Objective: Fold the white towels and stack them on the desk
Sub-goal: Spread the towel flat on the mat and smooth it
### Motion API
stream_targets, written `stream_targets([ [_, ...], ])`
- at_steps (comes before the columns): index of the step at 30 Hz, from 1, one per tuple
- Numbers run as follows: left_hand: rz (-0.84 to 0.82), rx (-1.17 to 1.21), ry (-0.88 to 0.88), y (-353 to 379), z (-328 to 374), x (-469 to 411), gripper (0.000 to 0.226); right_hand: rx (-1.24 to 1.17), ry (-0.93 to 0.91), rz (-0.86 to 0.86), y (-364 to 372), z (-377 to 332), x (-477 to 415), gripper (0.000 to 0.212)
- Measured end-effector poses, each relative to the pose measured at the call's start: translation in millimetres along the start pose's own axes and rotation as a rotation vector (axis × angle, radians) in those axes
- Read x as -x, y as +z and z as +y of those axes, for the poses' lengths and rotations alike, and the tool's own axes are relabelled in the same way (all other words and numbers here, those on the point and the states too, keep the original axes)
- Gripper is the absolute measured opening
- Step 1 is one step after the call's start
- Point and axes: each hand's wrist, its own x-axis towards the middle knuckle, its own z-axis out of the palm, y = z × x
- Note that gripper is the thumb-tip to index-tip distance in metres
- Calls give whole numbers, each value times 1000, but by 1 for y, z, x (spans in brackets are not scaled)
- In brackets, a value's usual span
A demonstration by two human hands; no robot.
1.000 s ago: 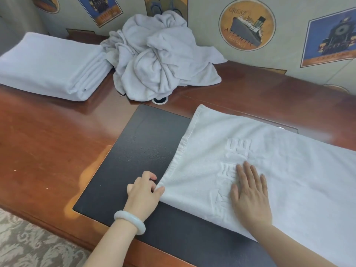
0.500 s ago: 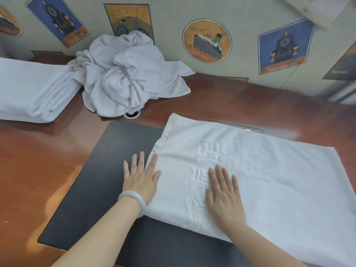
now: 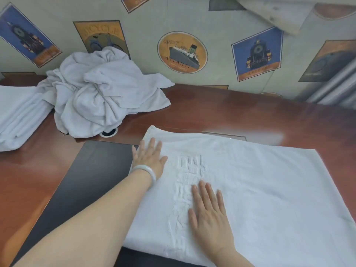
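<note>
Head view: a flat white terry towel (image 3: 260, 189) with raised woven lettering lies spread over the right part of the black rectangular desk mat (image 3: 92, 180). Its left edge runs across the mat and its far edge reaches just past the mat's far edge onto the reddish-brown wooden desk (image 3: 28, 180). The left hand (image 3: 149, 158) (a pale bangle (image 3: 146, 169) at the wrist) presses flat on the towel's far-left corner, fingers straight, gripping nothing. The right hand (image 3: 210, 214) rests flat nearer the mat's near edge, fingers also straight, beside the lettering. A broad strip of mat shows left of the towel. Beyond the mat's far-left corner sits a crumpled heap of white towels (image 3: 102, 97), and left of it a folded white stack (image 3: 17, 116).
</note>
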Motion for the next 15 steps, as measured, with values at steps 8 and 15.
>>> stream_targets([
  [8,71,0,259,20,43,-13,61,-29,4,-12,-2,-1,-1,62],
  [15,120,143,-84,-9,13,-61,61,-43,17,-19,-4,-2,-2,64],
])
